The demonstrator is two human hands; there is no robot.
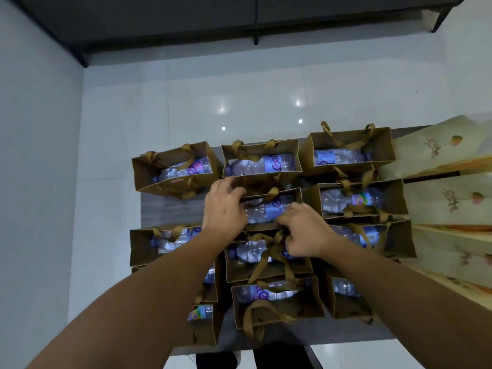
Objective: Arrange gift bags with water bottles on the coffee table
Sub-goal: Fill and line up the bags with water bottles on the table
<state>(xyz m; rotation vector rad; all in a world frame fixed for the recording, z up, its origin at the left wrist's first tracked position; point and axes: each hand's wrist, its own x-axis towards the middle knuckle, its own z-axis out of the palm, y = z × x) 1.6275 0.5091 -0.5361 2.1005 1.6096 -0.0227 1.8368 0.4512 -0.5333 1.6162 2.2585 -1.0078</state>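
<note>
Twelve or so brown paper gift bags stood packed on the grey coffee table, each with a water bottle lying inside, and they filled nearly all of it, so you had little spare surface. Largest after the table were the cream printed bags lying along its right edge, just beside the right-hand column. The brown bags sat in three rough columns, most touching their neighbours; the far left bag stood apart from the left bag nearer you, with bare table between them. You were working on the middle bag of the centre column, whose bottle lay crosswise in it. Your left hand lay over that bag's left end with its fingers curled down at the rim; whether they gripped the paper or only pressed it I could not tell. Your right hand was pinching the brown ribbon handles bunched at the bag's near edge. The risk, as I judged it, was that tangle: handles from the next bag toward you crossed into the same knot, so a pull could have dragged or tipped that neighbour, and any sideways shove could have pushed the tight rows out of line.
</note>
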